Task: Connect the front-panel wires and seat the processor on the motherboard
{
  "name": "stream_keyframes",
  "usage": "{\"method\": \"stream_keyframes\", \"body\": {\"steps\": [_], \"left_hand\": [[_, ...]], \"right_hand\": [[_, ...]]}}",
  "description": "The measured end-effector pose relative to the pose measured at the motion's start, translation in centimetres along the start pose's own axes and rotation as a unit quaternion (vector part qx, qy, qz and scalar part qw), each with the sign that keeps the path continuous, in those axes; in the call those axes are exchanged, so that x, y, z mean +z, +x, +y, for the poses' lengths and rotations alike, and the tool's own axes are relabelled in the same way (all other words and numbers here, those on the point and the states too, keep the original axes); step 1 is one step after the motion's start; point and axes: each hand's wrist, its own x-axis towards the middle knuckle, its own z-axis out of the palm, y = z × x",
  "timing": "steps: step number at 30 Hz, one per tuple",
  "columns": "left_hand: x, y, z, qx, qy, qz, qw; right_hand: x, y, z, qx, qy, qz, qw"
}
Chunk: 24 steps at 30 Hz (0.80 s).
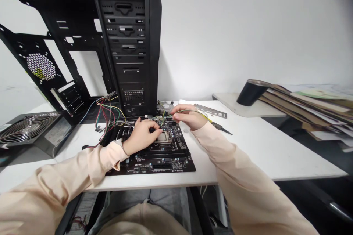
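A black motherboard lies flat on the white table, its CPU socket showing between my hands. My left hand rests on the board just left of the socket, fingers curled and pinching the end of thin wires. My right hand hovers over the board's far right corner, fingers closed on the same thin yellow-green wires, which run toward a small cooler fan behind the board.
An open black computer case stands upright at the back left, coloured cables spilling from it. A power supply sits far left. A metal I/O plate, a dark tool, a black cup and stacked cardboard lie right.
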Motion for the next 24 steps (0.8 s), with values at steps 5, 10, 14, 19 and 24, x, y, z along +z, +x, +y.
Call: {"method": "stream_keyframes", "body": {"steps": [5, 10, 14, 19, 24], "left_hand": [[-0.1, 0.0, 0.1, -0.003, -0.006, -0.001, 1.0], [-0.2, 0.1, 0.1, -0.004, -0.012, 0.001, 1.0], [-0.1, 0.1, 0.1, -0.002, -0.019, 0.003, 1.0], [0.0, 0.1, -0.1, 0.0, -0.025, 0.005, 1.0], [0.1, 0.2, -0.4, 0.001, -0.026, 0.006, 1.0]], "right_hand": [[-0.1, -0.1, -0.1, -0.006, -0.034, -0.015, 0.999], [0.2, 0.1, 0.6, -0.014, -0.079, -0.041, 0.996], [0.6, 0.4, 1.8, -0.013, -0.124, -0.065, 0.99], [1.4, 0.4, 2.7, -0.021, -0.168, -0.103, 0.98], [1.9, 0.3, 2.9, -0.048, -0.209, -0.113, 0.97]]}}
